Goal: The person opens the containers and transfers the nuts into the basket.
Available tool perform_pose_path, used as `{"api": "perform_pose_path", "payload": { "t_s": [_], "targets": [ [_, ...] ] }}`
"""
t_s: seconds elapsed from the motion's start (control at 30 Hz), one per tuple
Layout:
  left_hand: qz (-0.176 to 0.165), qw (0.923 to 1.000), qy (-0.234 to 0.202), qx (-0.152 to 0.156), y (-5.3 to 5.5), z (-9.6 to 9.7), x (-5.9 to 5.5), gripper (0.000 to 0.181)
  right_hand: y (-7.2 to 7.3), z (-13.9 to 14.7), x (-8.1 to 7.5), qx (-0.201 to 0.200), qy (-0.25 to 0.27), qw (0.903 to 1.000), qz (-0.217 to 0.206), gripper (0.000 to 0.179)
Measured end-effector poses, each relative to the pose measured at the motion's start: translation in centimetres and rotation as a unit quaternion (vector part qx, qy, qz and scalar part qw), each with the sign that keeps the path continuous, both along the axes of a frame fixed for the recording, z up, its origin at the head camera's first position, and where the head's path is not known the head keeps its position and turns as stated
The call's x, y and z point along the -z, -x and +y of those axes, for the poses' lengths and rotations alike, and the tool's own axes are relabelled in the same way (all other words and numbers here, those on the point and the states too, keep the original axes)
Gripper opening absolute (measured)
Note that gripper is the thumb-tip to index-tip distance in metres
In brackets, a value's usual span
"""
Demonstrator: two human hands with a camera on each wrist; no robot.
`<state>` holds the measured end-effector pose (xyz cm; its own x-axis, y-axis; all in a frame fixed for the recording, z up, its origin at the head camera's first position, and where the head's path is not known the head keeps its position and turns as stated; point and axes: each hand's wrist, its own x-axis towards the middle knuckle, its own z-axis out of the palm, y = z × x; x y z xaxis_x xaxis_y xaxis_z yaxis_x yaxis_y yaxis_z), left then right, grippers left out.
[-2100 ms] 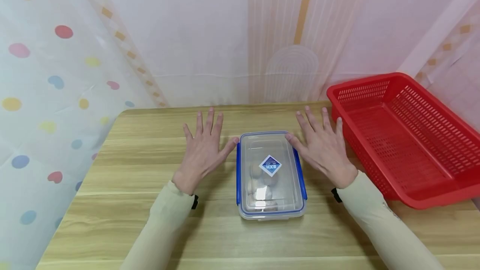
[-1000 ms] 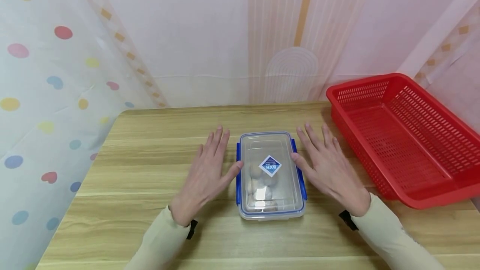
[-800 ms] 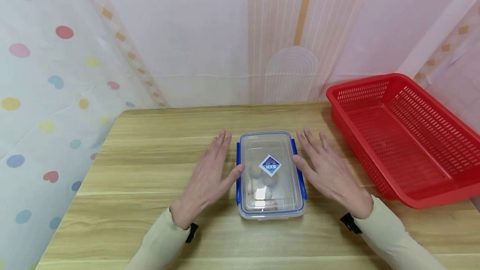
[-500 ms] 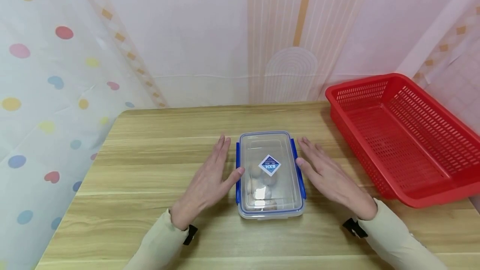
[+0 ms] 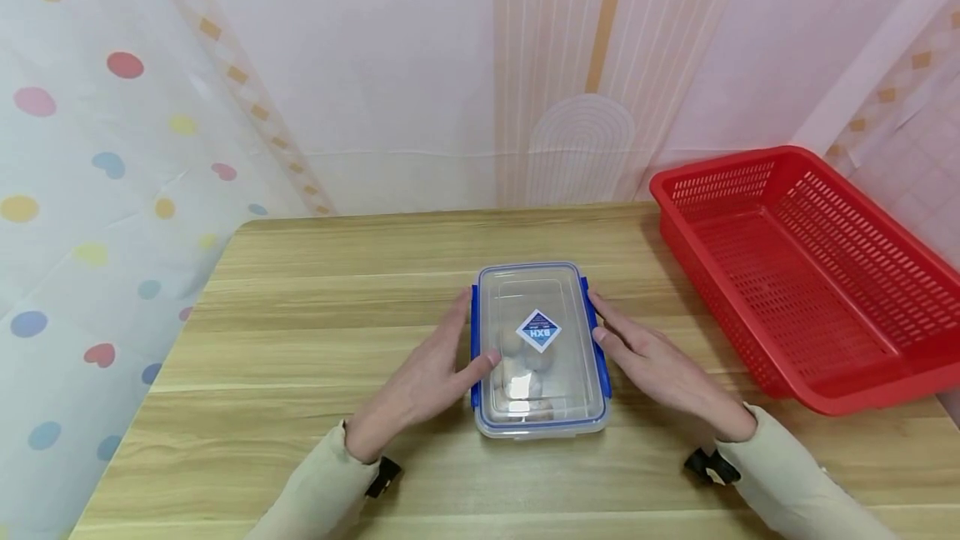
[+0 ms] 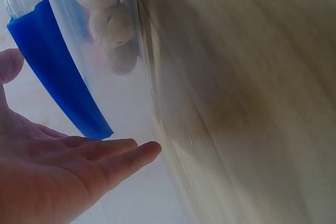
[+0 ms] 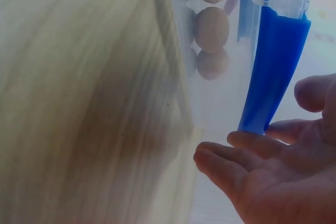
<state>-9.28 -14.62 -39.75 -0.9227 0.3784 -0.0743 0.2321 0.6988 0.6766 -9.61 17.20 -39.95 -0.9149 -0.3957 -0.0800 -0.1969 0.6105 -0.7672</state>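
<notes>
A clear plastic food container (image 5: 570,382) with a blue-edged lid lies on the table. A diamond-shaped sticker (image 5: 539,331) marks its lid. Several round tan things (image 7: 211,29) show through its wall; their kind is unclear. My left hand (image 5: 427,377) lies along the left side, thumb over the lid's edge, fingers nearly straight beside the blue left latch (image 6: 58,72). On the other side, my right hand (image 5: 660,365) has its fingertips at the blue right latch (image 7: 275,66), fingers extended. Whether either hand presses the container cannot be told.
A red perforated plastic basket (image 5: 795,298) stands to the right, beyond my right hand. The wood-grain table (image 5: 300,315) ends at the back against a patterned curtain (image 5: 405,90). A dotted curtain (image 5: 75,148) hangs on the left.
Both hands have come back toward me and closed in on the container's sides from spread-out positions above the table. The left thumb now reaches over the lid. The container and basket have stayed put.
</notes>
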Motion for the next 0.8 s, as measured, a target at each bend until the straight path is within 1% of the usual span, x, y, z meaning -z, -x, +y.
{"api": "perform_pose_path", "payload": {
  "t_s": [0.07,0.17,0.33,0.4,0.57,0.8],
  "targets": [
    [0.0,1.0,-0.002,0.005,0.0,0.2,0.1,0.099,-0.1,0.0,0.1,0.004,0.005,1.0,-0.004,0.062],
    [0.005,0.9999,0.007,0.011,0.0,0.4,0.2,0.099,-0.1,-0.1,0.2,0.01,0.011,0.9999,-0.007,0.059],
    [0.003,0.9994,0.032,0.012,0.0,0.7,0.2,0.096,-0.3,-0.2,0.3,0.015,0.021,0.9996,0.01,0.056],
    [-0.002,0.9993,0.036,0.014,0.0,0.7,0.2,0.094,-0.3,-0.3,0.3,0.019,0.034,0.9992,0.012,0.055],
    [-0.003,0.9992,0.036,0.019,0.0,0.7,0.2,0.092,-0.1,-0.8,0.2,0.04,0.058,0.9975,0.005,0.054],
    [0.002,0.9991,0.036,0.021,0.1,0.8,0.3,0.092,0.2,-1.6,0.0,0.074,0.062,0.9949,0.028,0.058]
  ]
}}
